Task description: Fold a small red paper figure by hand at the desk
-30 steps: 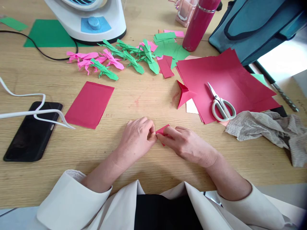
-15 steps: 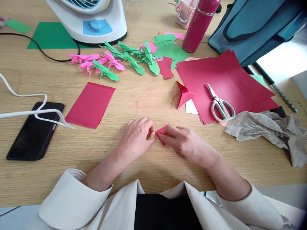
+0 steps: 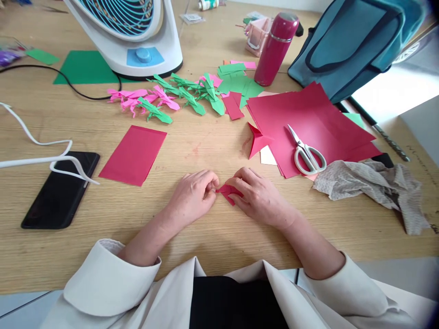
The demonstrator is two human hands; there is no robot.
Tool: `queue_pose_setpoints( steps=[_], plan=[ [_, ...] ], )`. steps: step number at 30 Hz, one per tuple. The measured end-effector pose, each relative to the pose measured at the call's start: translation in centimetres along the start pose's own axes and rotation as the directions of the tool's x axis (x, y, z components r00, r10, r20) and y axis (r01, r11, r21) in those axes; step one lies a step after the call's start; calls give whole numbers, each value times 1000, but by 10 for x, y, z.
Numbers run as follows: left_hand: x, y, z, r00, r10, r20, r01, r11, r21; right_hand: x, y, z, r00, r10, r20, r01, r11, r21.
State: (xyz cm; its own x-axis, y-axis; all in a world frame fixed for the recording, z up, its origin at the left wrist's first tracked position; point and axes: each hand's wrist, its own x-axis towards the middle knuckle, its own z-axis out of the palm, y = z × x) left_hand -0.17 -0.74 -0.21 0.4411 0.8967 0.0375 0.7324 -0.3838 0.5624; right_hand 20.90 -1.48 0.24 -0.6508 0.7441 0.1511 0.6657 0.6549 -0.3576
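Between my hands, low over the wooden table [image 3: 192,228], is a small folded piece of red paper [image 3: 227,193]. My left hand [image 3: 195,195] pinches its narrow left tip between thumb and forefinger. The fingers and thumb of my right hand [image 3: 257,196] close on its right side and hide part of the folds. Above my right hand stands another folded red paper piece [image 3: 257,140], with pointed flaps. It rests by a stack of red sheets [image 3: 308,119], on which white-handled scissors [image 3: 310,157] lie.
Several green and pink folded paper figures [image 3: 192,100] lie beyond my hands. A red paper rectangle [image 3: 133,155] and a black phone [image 3: 60,192] under a white cable are at left. Behind stand a fan [image 3: 144,55], a red flask [image 3: 274,50] and a blue bag [image 3: 343,50]. A grey cloth [image 3: 373,187] lies right.
The view has tilted up a little, showing more of the fan and flask. My right fingers have shifted on the red paper piece and arch more over it; my left hand keeps its pinch.
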Motion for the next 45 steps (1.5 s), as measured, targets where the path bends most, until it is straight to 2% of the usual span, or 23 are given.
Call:
queue_pose_setpoints(
  steps=[8,20,29,35,37,40,42,43,45],
  plan=[
    [-1,-3,-3,993,121,-1,-121,992,23,2,5,7,996,52,-68,-45,995,90],
    [1,-4,0,995,91,-31,-90,995,34,4,6,10,994,68,-90,-55,989,140],
    [4,-8,6,978,205,30,-205,939,275,5,6,11,991,85,-103,-62,976,210],
    [4,-6,5,952,306,7,-284,876,389,6,5,10,983,134,-127,-90,949,302],
    [4,-4,3,941,336,-30,-310,898,313,6,3,8,979,184,-89,-135,911,391],
    [4,-3,2,940,299,-163,-302,953,9,6,1,9,957,290,-7,-232,782,579],
    [4,-3,2,953,158,-258,-219,948,-229,6,0,12,932,361,27,-271,647,713],
    [5,-2,3,960,73,-272,-164,929,-331,7,0,14,919,392,25,-269,580,769],
    [5,-1,4,972,-41,-230,-75,878,-473,8,-1,19,898,438,30,-250,454,855]
  ],
)
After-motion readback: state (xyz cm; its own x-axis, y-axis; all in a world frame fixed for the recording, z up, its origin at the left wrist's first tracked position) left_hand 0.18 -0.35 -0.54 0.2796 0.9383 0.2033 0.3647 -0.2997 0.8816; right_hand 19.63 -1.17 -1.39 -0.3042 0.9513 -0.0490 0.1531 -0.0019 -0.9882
